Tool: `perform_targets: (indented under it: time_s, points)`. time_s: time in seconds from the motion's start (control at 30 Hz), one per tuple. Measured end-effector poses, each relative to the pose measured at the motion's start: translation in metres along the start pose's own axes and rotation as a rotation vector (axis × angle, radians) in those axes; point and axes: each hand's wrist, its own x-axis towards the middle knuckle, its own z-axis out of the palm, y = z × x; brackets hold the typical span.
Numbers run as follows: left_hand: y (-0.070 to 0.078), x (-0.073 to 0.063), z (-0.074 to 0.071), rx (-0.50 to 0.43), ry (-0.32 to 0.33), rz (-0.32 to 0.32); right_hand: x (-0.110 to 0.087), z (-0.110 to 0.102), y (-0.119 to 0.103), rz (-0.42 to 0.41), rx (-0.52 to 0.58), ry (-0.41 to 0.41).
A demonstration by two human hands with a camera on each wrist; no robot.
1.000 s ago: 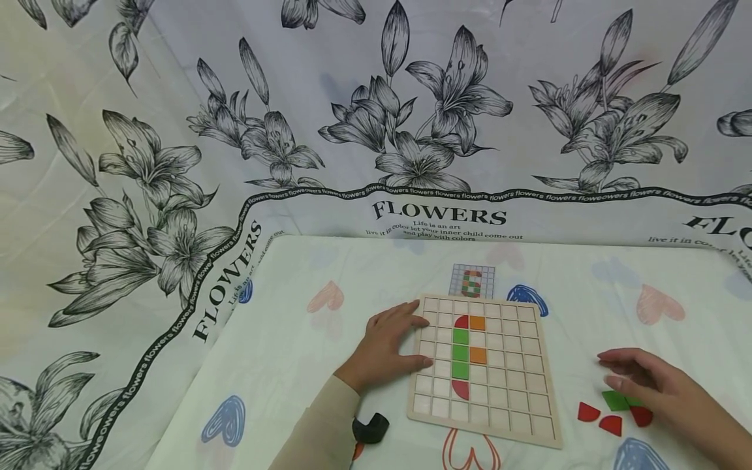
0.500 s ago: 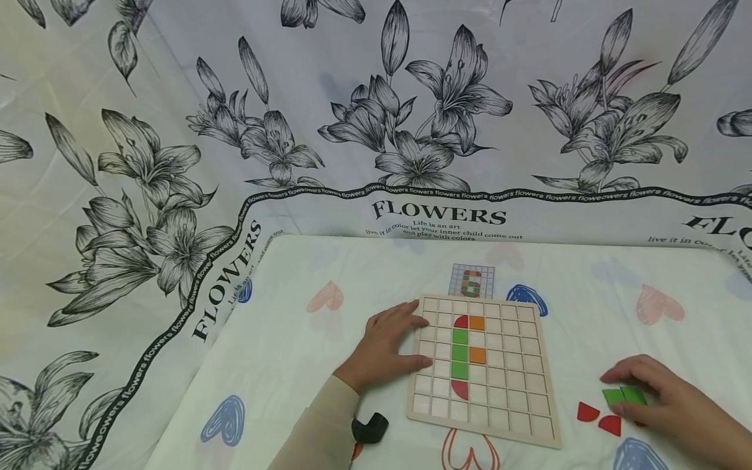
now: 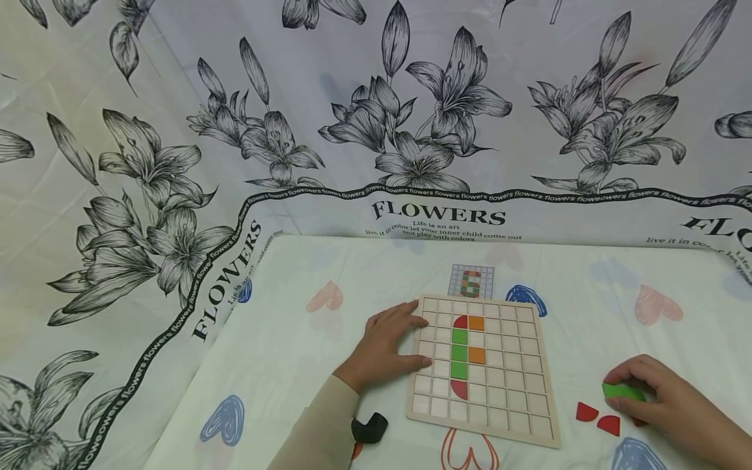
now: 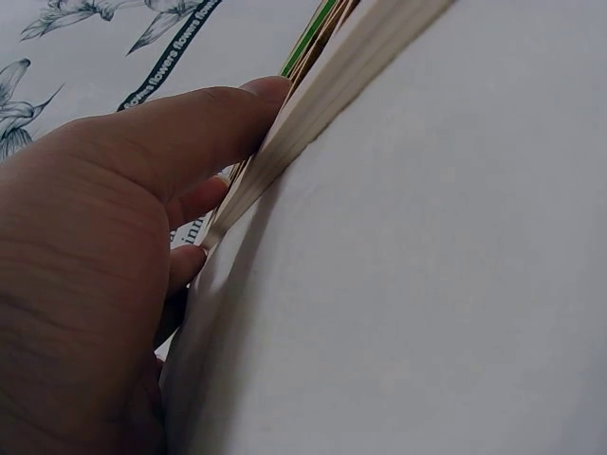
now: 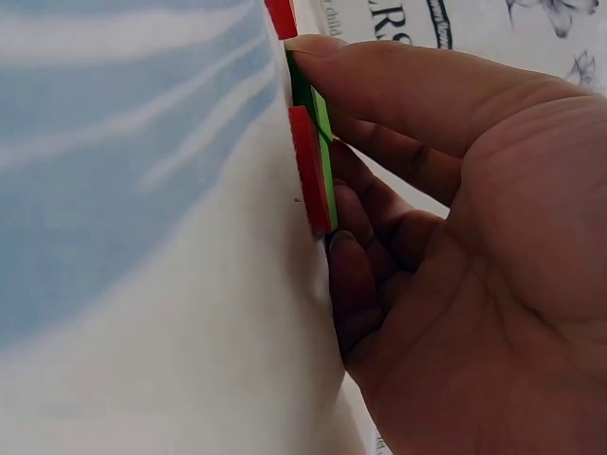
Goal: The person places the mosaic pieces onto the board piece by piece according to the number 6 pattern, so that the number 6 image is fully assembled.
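Note:
My left hand (image 3: 382,346) rests along the left edge of a wooden grid board (image 3: 511,372), its thumb and fingers touching the frame. Set in the board are a column of green squares (image 3: 459,353), two orange squares (image 3: 476,355) and two red quarter-round tiles (image 3: 460,390). On the right, my right hand (image 3: 670,401) pinches green square tiles (image 3: 623,392) between thumb and fingers; how many it holds I cannot tell. A red tile (image 5: 309,171) shows against the green in the right wrist view. Two red quarter-round tiles (image 3: 608,425) lie just left of that hand.
A small printed pattern card (image 3: 472,279) lies behind the board. Near my left forearm is a black curved object (image 3: 371,428). A white cloth (image 3: 270,313) with hearts covers the table, and a flowered cloth (image 3: 352,215) hangs behind.
My right hand has closed its thumb and fingers on the green tiles, which lay side by side and now look drawn together. The left hand and board have stayed put.

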Motion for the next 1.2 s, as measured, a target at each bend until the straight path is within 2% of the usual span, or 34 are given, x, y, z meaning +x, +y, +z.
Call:
perform_targets:
  time_s: [0.2,0.43,0.57,0.97,1.2]
  points:
    - [-0.001,0.000,0.000,0.001,0.002,0.000,0.000,0.002,0.003,-0.039,-0.001,0.032]
    - [0.000,0.000,0.000,-0.002,0.003,0.004,0.002,0.001,-0.002,0.003,-0.034,0.035]
    - [0.000,0.000,0.000,-0.004,0.002,0.003,0.002,0.001,-0.004,-0.002,-0.026,0.057]
    - [-0.001,0.000,0.001,-0.008,0.001,-0.008,-0.002,0.005,-0.007,-0.010,-0.021,0.202]
    - [-0.002,0.000,0.001,0.004,0.001,-0.004,-0.005,0.006,-0.012,-0.014,0.064,0.303]
